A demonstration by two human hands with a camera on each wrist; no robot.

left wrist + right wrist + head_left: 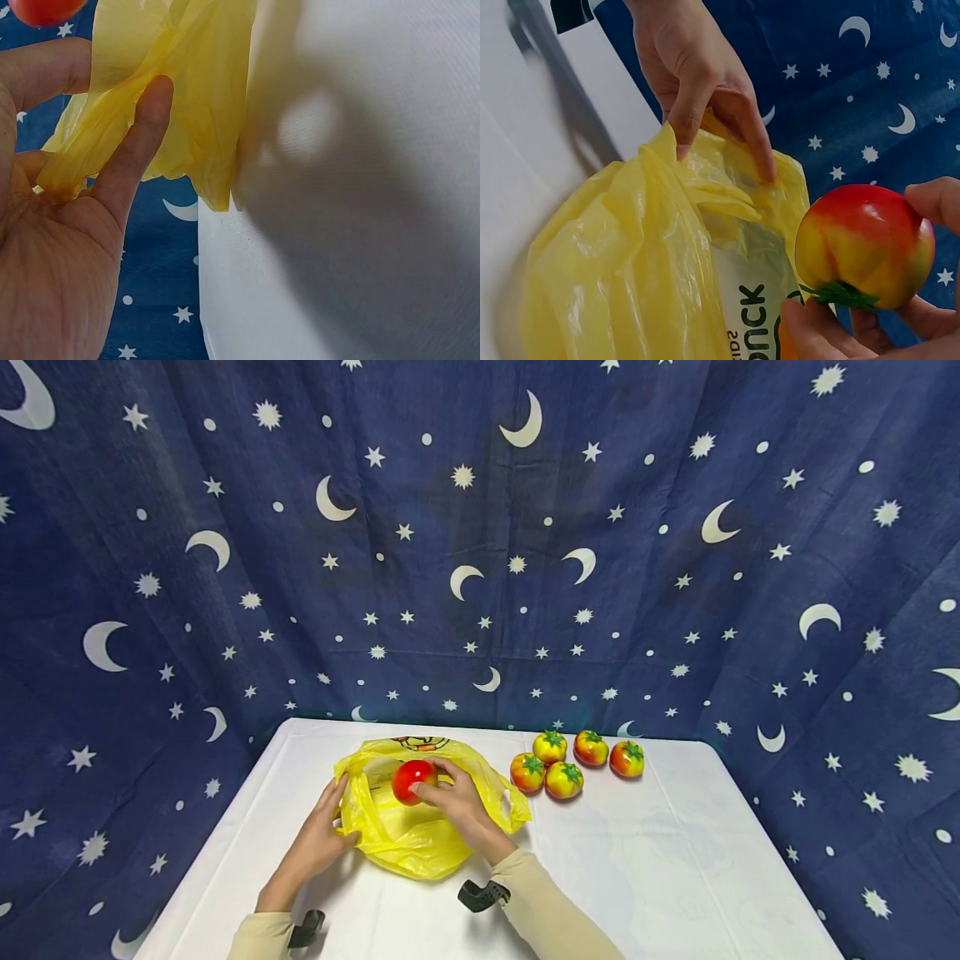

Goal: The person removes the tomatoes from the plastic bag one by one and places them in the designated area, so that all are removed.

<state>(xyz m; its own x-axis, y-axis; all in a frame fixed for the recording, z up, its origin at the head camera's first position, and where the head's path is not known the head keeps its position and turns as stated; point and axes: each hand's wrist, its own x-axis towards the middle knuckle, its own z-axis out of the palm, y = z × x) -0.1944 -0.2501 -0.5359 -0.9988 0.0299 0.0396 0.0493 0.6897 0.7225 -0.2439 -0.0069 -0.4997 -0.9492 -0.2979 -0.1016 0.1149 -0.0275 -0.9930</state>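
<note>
A yellow plastic bag (408,852) lies on the table with its mouth spread. My left hand (318,837) holds the bag's left rim, its thumb on the outer side and some fingers inside, as the right wrist view shows. Over the mouth, my right hand (463,806) grips a red and yellow tomato (866,244) between thumb and fingers. Its green leafy top points downward, and it is apart from the bag's bottom. Dark printed letters show on the bag's inside in the right wrist view.
Several more red-yellow tomatoes with green tops, one of them a front tomato (564,781), sit to the right of the bag. A white cloth covers the table (675,877). Behind it hangs a dark blue curtain (420,677) with moons and stars.
</note>
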